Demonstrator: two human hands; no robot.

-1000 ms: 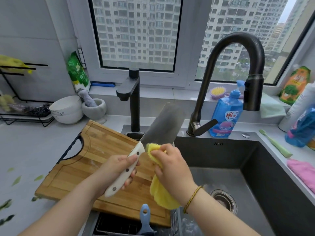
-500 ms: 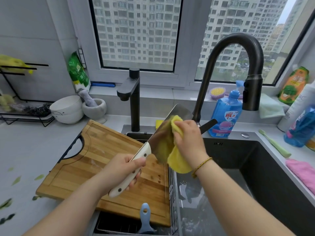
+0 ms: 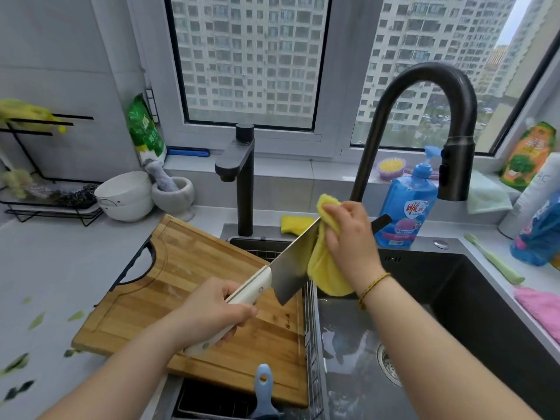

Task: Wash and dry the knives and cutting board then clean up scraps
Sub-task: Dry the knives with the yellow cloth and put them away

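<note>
Sink left rim: cleaver held above, tip raised | left hand fingers clenched on handle; right hand fingers pinching yellow cloth on blade | judged: wipe from spine, fingers clear of edge | count: 1 cutting board on tabletop, 1 cleaver, 1 cloth in hand, several green scraps

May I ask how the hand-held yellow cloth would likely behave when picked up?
The yellow cloth hangs limp below the right hand, so probably floppy and light. It folds over the knife, so likely soft and conforming.
</note>
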